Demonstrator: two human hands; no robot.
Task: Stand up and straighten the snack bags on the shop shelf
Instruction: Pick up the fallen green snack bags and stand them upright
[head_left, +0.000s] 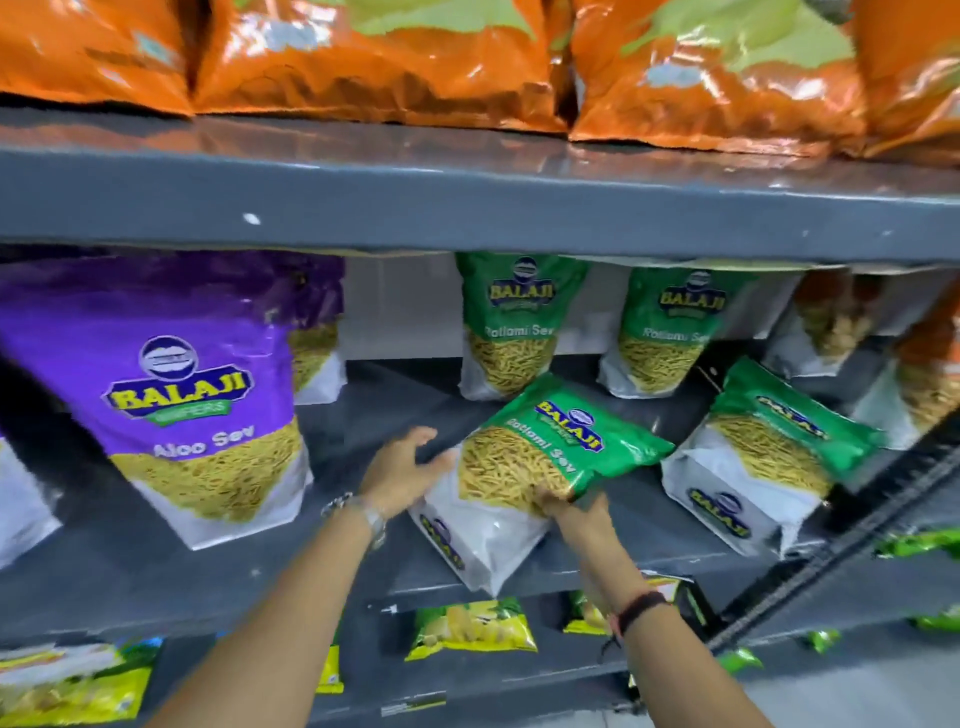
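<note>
Up close, a grey metal shop shelf (156, 571) carries the bags. Both hands meet on a tilted green Ratlami Sev bag (545, 457) overhanging its front edge: left hand (405, 467) spread open against its side, right hand (576, 514) clamped on its lower edge. Bare shelf lies left of the grip, before the purple Aloo Sev bag (197, 395); another leaning Ratlami Sev bag (769, 457) lies right.

We face a dark grey metal shelving unit (467, 208) with glossy boards that catch a soft overhead light. Its thick front edge carries small white chips. Behind the middle shelf (130, 582) we see a pale white back panel (400, 306). A lower shelf (467, 670) runs beneath. At the right, a dark ribbed upright (841, 551) slants down, with pale grey floor (857, 696) beyond.
</note>
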